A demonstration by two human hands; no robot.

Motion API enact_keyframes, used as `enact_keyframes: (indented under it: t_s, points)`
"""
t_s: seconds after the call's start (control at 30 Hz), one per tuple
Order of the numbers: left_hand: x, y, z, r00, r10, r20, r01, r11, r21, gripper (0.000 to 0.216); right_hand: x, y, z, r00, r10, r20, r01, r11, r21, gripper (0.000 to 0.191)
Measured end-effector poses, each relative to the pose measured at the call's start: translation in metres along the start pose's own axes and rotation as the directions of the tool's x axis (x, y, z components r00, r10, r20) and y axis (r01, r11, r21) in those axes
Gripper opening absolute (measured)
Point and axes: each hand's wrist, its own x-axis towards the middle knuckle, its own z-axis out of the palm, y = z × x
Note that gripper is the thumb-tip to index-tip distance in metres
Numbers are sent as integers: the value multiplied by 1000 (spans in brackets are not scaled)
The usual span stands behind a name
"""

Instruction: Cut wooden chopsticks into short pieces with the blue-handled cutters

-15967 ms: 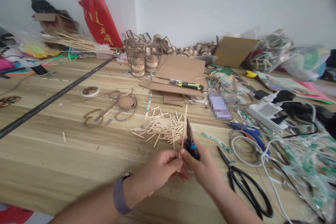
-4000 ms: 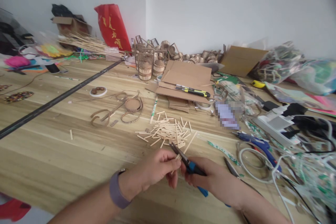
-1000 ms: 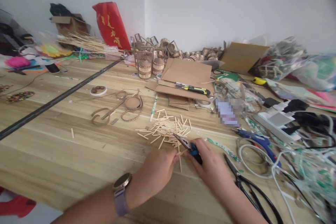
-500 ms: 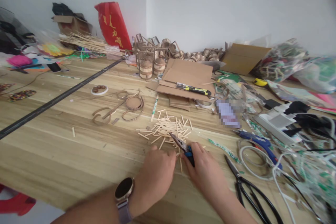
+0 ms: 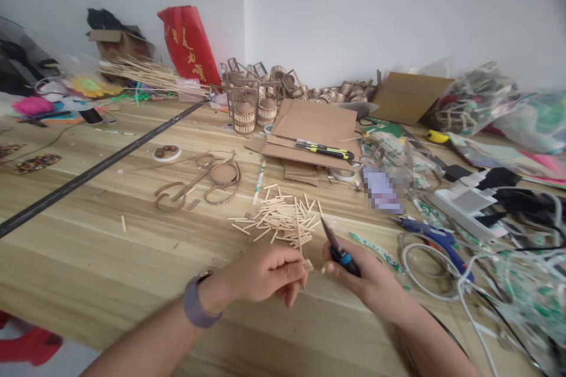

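Pliers (image 5: 341, 256) with blue-and-black handles are gripped in my right hand (image 5: 375, 277), their jaws pointing up and away. A short pale stick end shows beside my right thumb. My left hand (image 5: 265, 274), with a watch strap on its wrist, is closed with thumb and fingers pinched on small pieces of wooden stick (image 5: 308, 265); how many cannot be made out. Just beyond both hands lies a loose pile of short wooden sticks (image 5: 283, 218) on the table. One longer stick runs from the pile toward my left fingers.
Cardboard sheets (image 5: 318, 121) with a utility knife (image 5: 325, 151) lie behind the pile. Small stick-sided baskets (image 5: 244, 116) stand farther back. A blue glue gun (image 5: 433, 238), cables and a power strip (image 5: 469, 209) crowd the right. A long dark bar (image 5: 106, 162) crosses the left.
My hands have moved apart. The pliers have shifted right and tilted more upright, away from the pile. My left hand has turned so the pinched pieces show. My right arm now covers the black scissors.
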Motion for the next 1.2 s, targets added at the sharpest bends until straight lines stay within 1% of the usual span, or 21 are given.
enact_keyframes:
  t_s: [0.03, 0.07, 0.13, 0.2, 0.27, 0.33, 0.4, 0.5, 0.6, 0.73, 0.8, 0.87, 0.93, 0.97, 1.0, 1.07, 1.2]
  points:
    - [2, -2, 1, 999, -21, -30, 18, 994, -110, 42, -2, -2, -2, 1000, 0, -11, 1, 1000, 28, 23]
    - [4, -5, 4, 995, -44, -84, 28, 984, -175, 45, -3, -5, -2, 1000, 0, -23, 1, 999, 46, 21]
    - [8, -10, 11, 980, -77, -182, 34, 973, -226, 50, -5, -11, 2, 1000, -12, -29, 14, 998, 64, 15]
    - [11, -13, 17, 972, -102, -210, 48, 967, -249, 53, -5, -15, 11, 999, -35, -25, 37, 997, 66, 10]
    - [11, -13, 20, 973, -122, -196, 71, 966, -249, 52, -5, -15, 19, 998, -40, -56, 43, 998, 49, 16]
    - [11, -13, 21, 973, -131, -192, 89, 972, -216, 50, -5, -13, 26, 997, -28, -77, 30, 999, 28, 25]
    - [10, -13, 21, 973, -132, -187, 93, 974, -205, 46, -6, -10, 30, 997, -34, -71, 36, 999, 20, 37]
    - [9, -17, 22, 981, -131, -142, 85, 952, -293, 44, -7, -7, 33, 995, -63, -77, 65, 998, 25, 49]
    - [9, -19, 23, 988, -130, -86, 90, 926, -366, 47, -9, -9, 34, 993, -64, -100, 68, 997, 32, 51]
    - [8, -14, 22, 991, -131, 7, 123, 910, -396, 54, -9, -12, 35, 995, -72, -66, 75, 996, 42, 46]
    - [8, -11, 21, 991, -134, 26, 132, 894, -429, 56, -9, -11, 35, 988, -116, -105, 119, 993, 19, 44]
    - [8, -9, 20, 989, -144, -15, 122, 884, -451, 57, -8, -10, 36, 957, -186, -221, 181, 983, -39, 44]
    - [9, -7, 18, 979, -169, -113, 98, 879, -466, 57, -8, -8, 38, 913, -229, -337, 205, 973, -105, 46]
    - [9, -7, 18, 968, -183, -173, 82, 878, -472, 57, -8, -8, 39, 897, -234, -376, 199, 971, -129, 48]
    - [10, -6, 18, 954, -197, -227, 65, 873, -483, 56, -8, -9, 41, 886, -231, -402, 186, 971, -149, 50]
    - [12, -6, 19, 929, -224, -295, 39, 851, -523, 53, -8, -10, 47, 873, -232, -429, 164, 968, -191, 54]
    - [15, -5, 26, 902, -250, -351, -21, 788, -616, 45, -6, -13, 60, 850, -265, -455, 149, 950, -275, 61]
